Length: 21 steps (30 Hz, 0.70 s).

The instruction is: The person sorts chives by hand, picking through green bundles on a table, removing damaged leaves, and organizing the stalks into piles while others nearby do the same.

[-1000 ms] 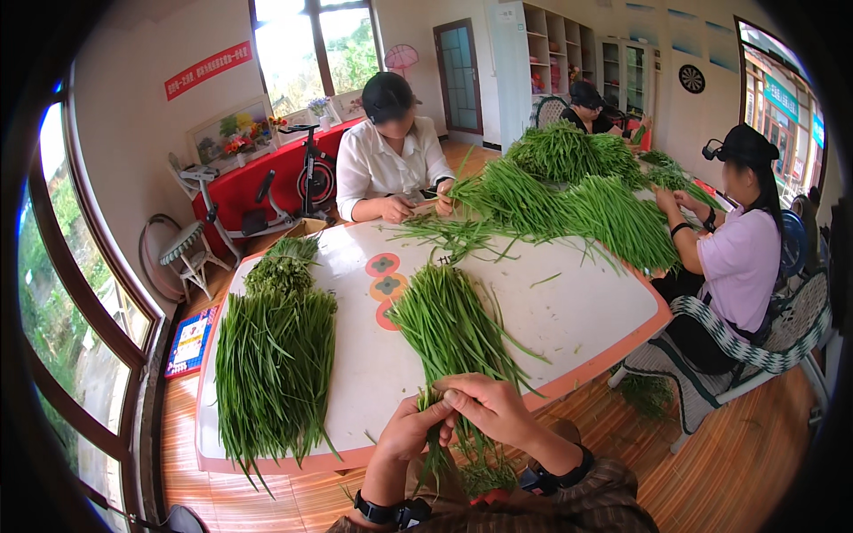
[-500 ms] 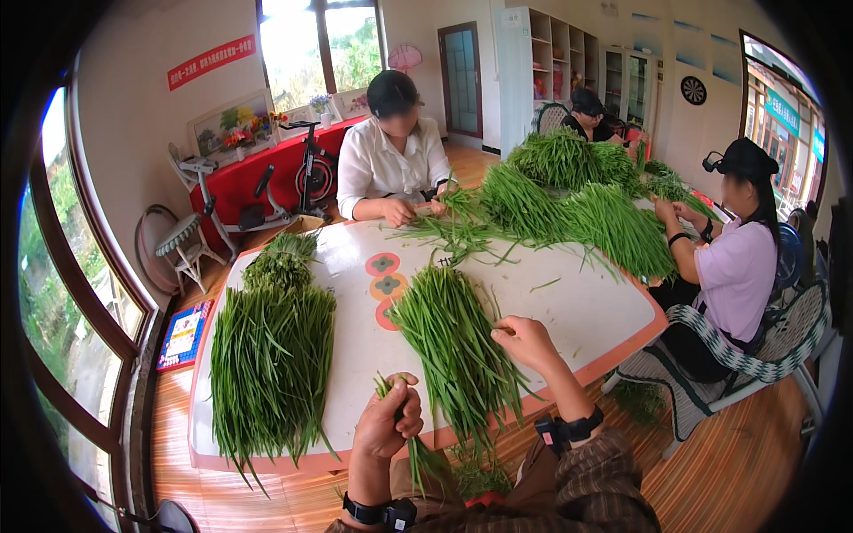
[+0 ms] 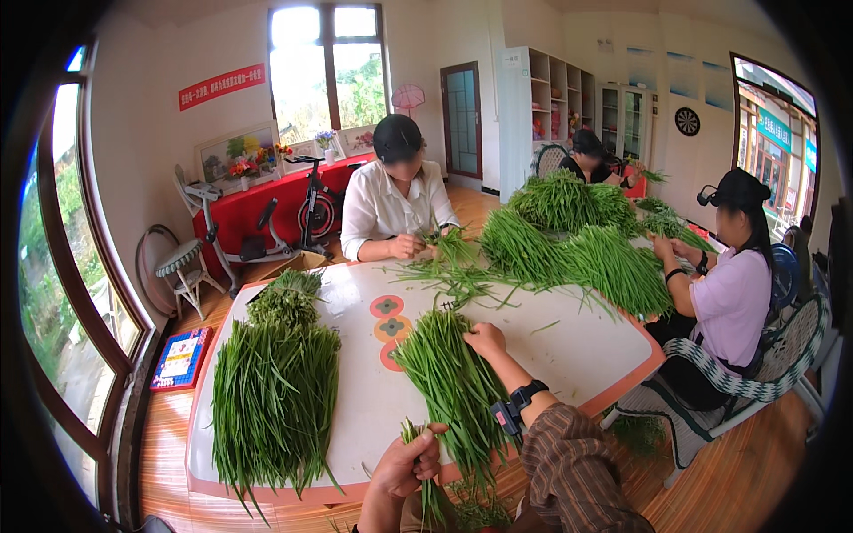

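My left hand (image 3: pixel 409 460) is closed round a small bunch of green, grass-like stalks (image 3: pixel 413 429) at the table's near edge, with blades hanging below it. My right hand (image 3: pixel 482 340) reaches forward, fingers pinched on stalks at the upper right of the middle pile (image 3: pixel 449 409), their tips partly hidden. A larger pile of the same greens (image 3: pixel 267 400) lies on my left, with shorter, paler bunches (image 3: pixel 283 298) behind it. Both piles rest on the white table (image 3: pixel 577 364) with a salmon rim.
A co-worker in white (image 3: pixel 391 200) sits opposite, handling greens. Another in pink (image 3: pixel 729 293) works at the right, in a woven chair. A third (image 3: pixel 586 164) sits at the back. Big heaps of greens (image 3: pixel 622 271) cover the far right tabletop. A colourful board (image 3: pixel 180 358) lies at floor level left.
My hands were together at the near edge; my right hand has moved forward to the middle pile's top, while my left hand keeps its bunch. The view has tilted up slightly.
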Motion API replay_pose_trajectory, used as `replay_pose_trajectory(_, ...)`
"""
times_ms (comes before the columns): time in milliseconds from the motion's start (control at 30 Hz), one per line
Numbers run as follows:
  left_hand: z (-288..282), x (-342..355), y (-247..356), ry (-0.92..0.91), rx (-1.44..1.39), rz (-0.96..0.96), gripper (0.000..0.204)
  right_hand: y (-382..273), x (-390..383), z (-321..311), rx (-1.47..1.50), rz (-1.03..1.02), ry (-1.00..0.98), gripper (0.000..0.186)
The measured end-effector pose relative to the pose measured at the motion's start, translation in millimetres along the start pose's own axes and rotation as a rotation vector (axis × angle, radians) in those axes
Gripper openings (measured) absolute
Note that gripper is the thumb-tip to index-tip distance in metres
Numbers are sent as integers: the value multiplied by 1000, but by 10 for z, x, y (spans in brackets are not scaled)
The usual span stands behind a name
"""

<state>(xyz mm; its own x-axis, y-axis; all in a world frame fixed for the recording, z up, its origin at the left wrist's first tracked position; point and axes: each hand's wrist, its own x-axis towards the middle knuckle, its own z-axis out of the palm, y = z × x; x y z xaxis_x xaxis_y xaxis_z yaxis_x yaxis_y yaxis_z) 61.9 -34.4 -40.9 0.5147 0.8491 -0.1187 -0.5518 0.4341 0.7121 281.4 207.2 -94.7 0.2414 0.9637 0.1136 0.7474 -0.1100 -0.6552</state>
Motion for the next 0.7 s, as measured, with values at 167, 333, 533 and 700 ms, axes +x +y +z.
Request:
replay_pose_trajectory(167,-52,31,59,53,-37,-50,25,99,-9,-210,80,-8,54,32)
replay_pose_trajectory(333,-43,128,41,60,-81,-11,25,266,-74,-515,558,-80,57,23)
replay_pose_trajectory(533,-48,207,-15,70,-62,12,25,42,-488,-849,695,-209,10,18)
replay_pose_trajectory(700,-2,212,-26,114,-52,84,27,-312,-1280,-1091,817,-375,-125,16)
